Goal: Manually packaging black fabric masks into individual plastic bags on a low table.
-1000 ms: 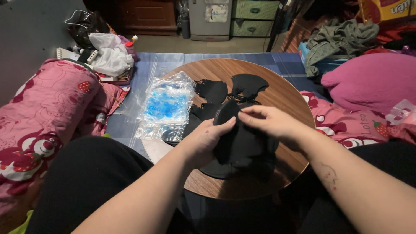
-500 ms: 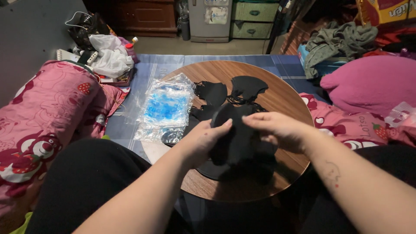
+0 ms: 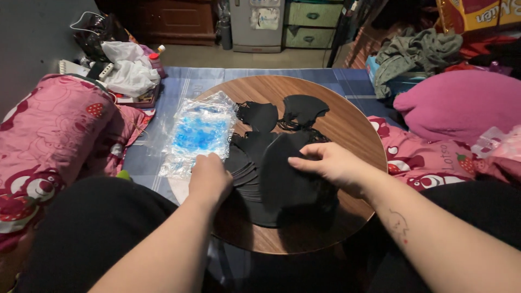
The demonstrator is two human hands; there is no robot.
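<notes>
While both hands work over the round wooden table (image 3: 347, 116), most of its top is taken up: bare wood shows only along the far rim, the right edge and a strip nearest the person. A stack of black masks (image 3: 282, 179) lies at the middle, fanned out on its left side. The right hand (image 3: 331, 163) rests flat on top of the stack, fingers stretched out and pressing down rather than closed around anything. The left hand (image 3: 210, 179) sits at the stack's left edge with fingers curled down; whether it pinches a mask or only touches the plastic beside it is hard to tell in the dim light. Two more single masks (image 3: 304, 108) lie apart toward the far rim. A clear plastic bag (image 3: 198, 133) with a blue patch inside overhangs the table's left edge onto the blue mat (image 3: 179, 84). Pink bedding (image 3: 54, 130) crowds the left side, and a pink cushion (image 3: 461, 103) the right.
</notes>
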